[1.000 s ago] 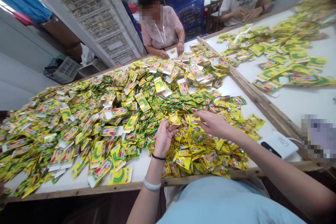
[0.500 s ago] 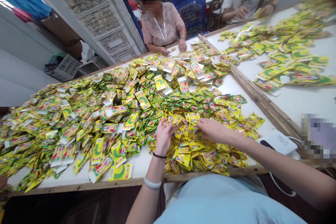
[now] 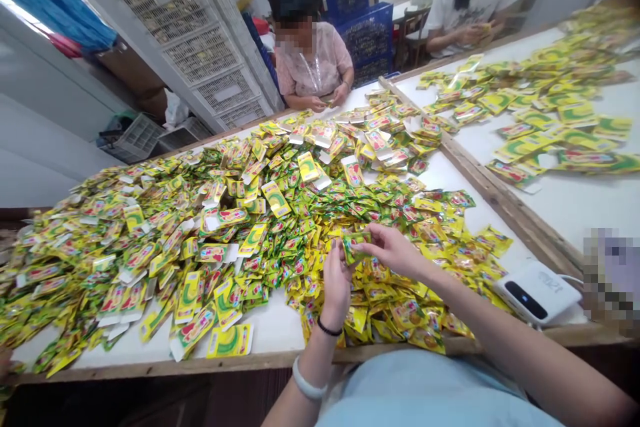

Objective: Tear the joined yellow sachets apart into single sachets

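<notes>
Low over the heap of small sachets, both hands meet at a green sachet with red and yellow print. My right hand pinches its right end between thumb and fingers. The fingers of my left hand are closed against its left end, and the palm side is partly hidden. Beneath and around the hands lie yellow sachets, with green sachets piled just beyond. Flat yellow boxes with a green curved print lie to the left, several with open white flaps.
A wooden strip divides the white table. A white power bank with a cable lies at the right. Across the table, one person handles a small item; another person sits farther right. Crates are stacked behind.
My hands have come together from apart, the left moving right, and now hold a green sachet between them. The person opposite has drawn their hands closer together.
</notes>
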{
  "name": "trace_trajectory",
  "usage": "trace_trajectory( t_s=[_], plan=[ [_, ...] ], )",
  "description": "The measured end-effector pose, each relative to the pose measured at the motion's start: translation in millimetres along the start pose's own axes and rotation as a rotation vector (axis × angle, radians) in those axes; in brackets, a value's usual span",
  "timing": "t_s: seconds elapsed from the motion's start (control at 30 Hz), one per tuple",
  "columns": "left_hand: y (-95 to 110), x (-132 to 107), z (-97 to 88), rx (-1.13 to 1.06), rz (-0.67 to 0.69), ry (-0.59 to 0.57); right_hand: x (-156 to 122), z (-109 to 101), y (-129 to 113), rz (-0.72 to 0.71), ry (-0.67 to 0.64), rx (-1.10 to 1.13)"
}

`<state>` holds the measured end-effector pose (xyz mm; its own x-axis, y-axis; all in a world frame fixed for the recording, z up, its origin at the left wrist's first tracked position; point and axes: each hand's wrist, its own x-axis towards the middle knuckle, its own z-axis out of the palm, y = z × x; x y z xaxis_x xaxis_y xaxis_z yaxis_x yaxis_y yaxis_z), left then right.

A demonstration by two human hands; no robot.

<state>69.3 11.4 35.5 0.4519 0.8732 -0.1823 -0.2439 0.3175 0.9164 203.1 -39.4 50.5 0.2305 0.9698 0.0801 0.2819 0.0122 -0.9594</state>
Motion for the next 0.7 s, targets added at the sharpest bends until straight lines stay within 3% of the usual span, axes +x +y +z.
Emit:
trace_trajectory(
  t_s=[0.1,0.17,0.27,0.33,0.4,0.43,0.47,0.5,0.6,0.7],
  plan=[
    [1,-3,-3.6,0.083,0.002,-0.028,1,2,7,-0.038,0.058,-0.129],
    [1,-4,-3.1,0.154,0.062,-0.012,1,6,10,-0.042,0.113,-0.048],
    [5,2,-0.7,0.274,0.197,-0.040,1,12,11,-0.048,0.010,0.097],
    [16,19,-3.6,0.453,0.300,-0.087,-1,10,10,-0.057,-0.027,0.022],
    [35,48,-13.5,0.707,0.397,0.014,-5,3,8,-0.064,0.019,-0.164],
    [46,67,-21.0,0.831,0.439,0.145,-7,-2,8,-0.077,0.040,-0.259],
    [58,87,-29.6,0.958,0.422,0.347,-11,-6,9,-0.095,0.048,-0.342],
    [69,108,-38.8,0.981,0.396,0.456,-14,-10,10,-0.114,0.049,-0.407],
    [91,157,-63.6,0.986,0.313,0.610,-27,-16,14,-0.137,0.041,-0.469],
    [96,175,-77.2,0.968,0.266,0.636,-37,-16,16,-0.078,0.063,-0.380]
  ],
)
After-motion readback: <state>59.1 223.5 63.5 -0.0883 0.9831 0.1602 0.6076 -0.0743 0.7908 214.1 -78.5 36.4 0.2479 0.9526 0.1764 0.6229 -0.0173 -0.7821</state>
